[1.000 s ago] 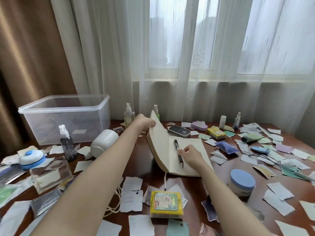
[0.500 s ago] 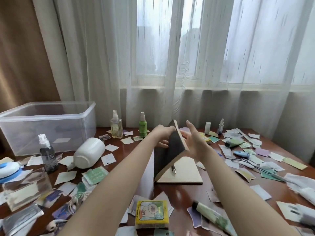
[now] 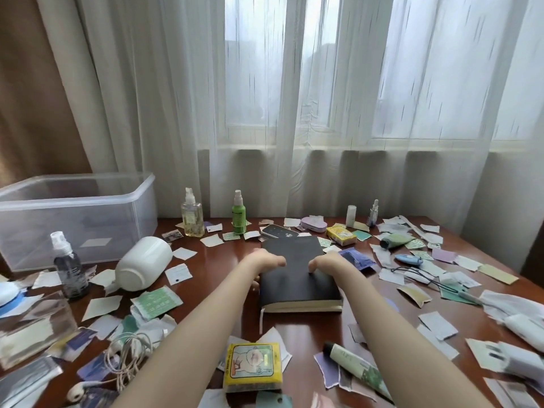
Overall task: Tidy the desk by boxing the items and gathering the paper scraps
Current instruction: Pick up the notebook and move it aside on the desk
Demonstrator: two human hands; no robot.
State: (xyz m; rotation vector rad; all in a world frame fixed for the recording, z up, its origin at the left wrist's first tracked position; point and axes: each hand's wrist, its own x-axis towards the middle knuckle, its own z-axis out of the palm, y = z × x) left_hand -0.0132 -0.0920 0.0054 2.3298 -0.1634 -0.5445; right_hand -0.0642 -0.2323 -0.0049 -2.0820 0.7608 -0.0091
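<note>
Clamping the closed notebook (image 3: 297, 279) — one per side — left grip (image 3: 262, 262) and right grip (image 3: 327, 262) curl over it.

Soft, even daylight comes through the sheer curtain (image 3: 323, 113) behind the table (image 3: 223, 260), leaving a faint sheen on the wood and weak shadows, while wide-angle bending curves the edges and blur smears the scraps (image 3: 435, 325) at its near corners.

Most fingers (image 3: 276, 262) seem hidden beneath the notebook (image 3: 297, 279).
</note>
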